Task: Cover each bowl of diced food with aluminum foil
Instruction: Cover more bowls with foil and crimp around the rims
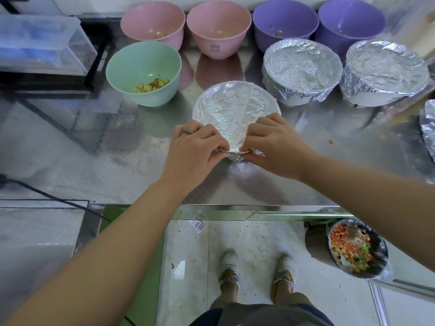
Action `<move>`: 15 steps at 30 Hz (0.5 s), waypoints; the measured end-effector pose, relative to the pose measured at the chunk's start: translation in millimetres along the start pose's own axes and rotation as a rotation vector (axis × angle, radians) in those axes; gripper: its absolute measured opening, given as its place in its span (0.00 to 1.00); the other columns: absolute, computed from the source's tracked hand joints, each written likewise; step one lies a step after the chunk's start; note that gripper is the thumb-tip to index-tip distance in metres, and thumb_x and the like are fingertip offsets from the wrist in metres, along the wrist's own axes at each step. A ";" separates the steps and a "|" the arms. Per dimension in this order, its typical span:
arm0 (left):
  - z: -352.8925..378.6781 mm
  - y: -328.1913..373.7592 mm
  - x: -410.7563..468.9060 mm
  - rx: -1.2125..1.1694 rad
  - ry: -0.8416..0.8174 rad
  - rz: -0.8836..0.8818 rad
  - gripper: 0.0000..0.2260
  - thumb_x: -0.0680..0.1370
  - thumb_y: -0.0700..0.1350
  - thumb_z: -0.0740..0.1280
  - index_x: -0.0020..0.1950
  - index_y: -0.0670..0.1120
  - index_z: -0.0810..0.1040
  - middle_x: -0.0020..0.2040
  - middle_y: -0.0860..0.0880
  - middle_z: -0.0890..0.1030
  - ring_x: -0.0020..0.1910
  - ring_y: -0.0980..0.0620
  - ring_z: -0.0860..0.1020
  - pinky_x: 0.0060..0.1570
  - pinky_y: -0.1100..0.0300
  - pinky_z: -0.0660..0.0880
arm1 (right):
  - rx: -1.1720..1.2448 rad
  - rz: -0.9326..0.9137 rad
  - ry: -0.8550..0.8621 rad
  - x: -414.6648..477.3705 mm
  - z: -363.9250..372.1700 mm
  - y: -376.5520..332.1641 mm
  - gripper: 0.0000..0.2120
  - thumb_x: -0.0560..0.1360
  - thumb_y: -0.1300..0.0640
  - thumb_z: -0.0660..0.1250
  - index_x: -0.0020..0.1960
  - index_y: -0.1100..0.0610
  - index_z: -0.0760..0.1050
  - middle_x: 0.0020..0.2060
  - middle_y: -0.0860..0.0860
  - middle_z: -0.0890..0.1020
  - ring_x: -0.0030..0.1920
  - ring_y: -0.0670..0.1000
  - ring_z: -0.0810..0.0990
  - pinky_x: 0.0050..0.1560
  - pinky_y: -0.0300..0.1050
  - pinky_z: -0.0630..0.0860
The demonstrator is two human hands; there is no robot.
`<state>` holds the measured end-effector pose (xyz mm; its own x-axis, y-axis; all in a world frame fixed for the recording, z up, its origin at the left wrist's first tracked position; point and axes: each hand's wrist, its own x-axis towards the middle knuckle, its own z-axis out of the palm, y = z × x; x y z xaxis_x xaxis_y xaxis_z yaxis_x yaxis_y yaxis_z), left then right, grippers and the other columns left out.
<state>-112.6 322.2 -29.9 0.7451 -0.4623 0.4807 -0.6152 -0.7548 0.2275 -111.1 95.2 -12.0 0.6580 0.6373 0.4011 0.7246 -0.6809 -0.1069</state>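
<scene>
**Crimping the foil at the near rim**

The round bowl under a crinkled sheet of aluminium foil (pixel 236 114) sits mid-counter, directly in front of us. Our left grip (pixel 195 147) and right grip (pixel 275 147) both pinch the foil's folded edge at the near rim. We judge the foil light, thin and easily torn. It should hold any crease, so we would take it by the loose skirt and press it under the rim rather than tug. The bowl looks light and might slide on the shiny steel counter (pixel 94 161). To its right stand a foil-wrapped bowl (pixel 302 71) and a second foil-wrapped bowl (pixel 386 74). To its left is an uncovered mint-green bowl of diced yellow pieces (pixel 143 74).
</scene>
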 end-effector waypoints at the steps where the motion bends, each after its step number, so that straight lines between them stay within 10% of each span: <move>1: 0.5 -0.6 1.1 -0.005 -0.003 -0.001 0.09 0.75 0.56 0.68 0.43 0.53 0.83 0.44 0.57 0.81 0.48 0.49 0.76 0.50 0.51 0.66 | -0.012 -0.004 0.016 1.2 1.4 0.0 0.08 0.76 0.53 0.68 0.40 0.55 0.80 0.37 0.51 0.78 0.39 0.57 0.77 0.49 0.50 0.68; 15: 10.4 12.2 -17.9 -0.101 0.141 -0.261 0.11 0.73 0.47 0.76 0.51 0.47 0.77 0.52 0.48 0.77 0.52 0.46 0.73 0.53 0.51 0.71 | 0.046 0.091 0.030 13.3 7.0 -10.1 0.06 0.72 0.52 0.70 0.38 0.52 0.79 0.35 0.47 0.77 0.39 0.55 0.76 0.49 0.47 0.64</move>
<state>-130.7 316.4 -44.5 0.8424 -0.1851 0.5061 -0.4359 -0.7863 0.4379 -108.2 113.0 -11.9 0.7158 0.5620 0.4146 0.6711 -0.7177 -0.1859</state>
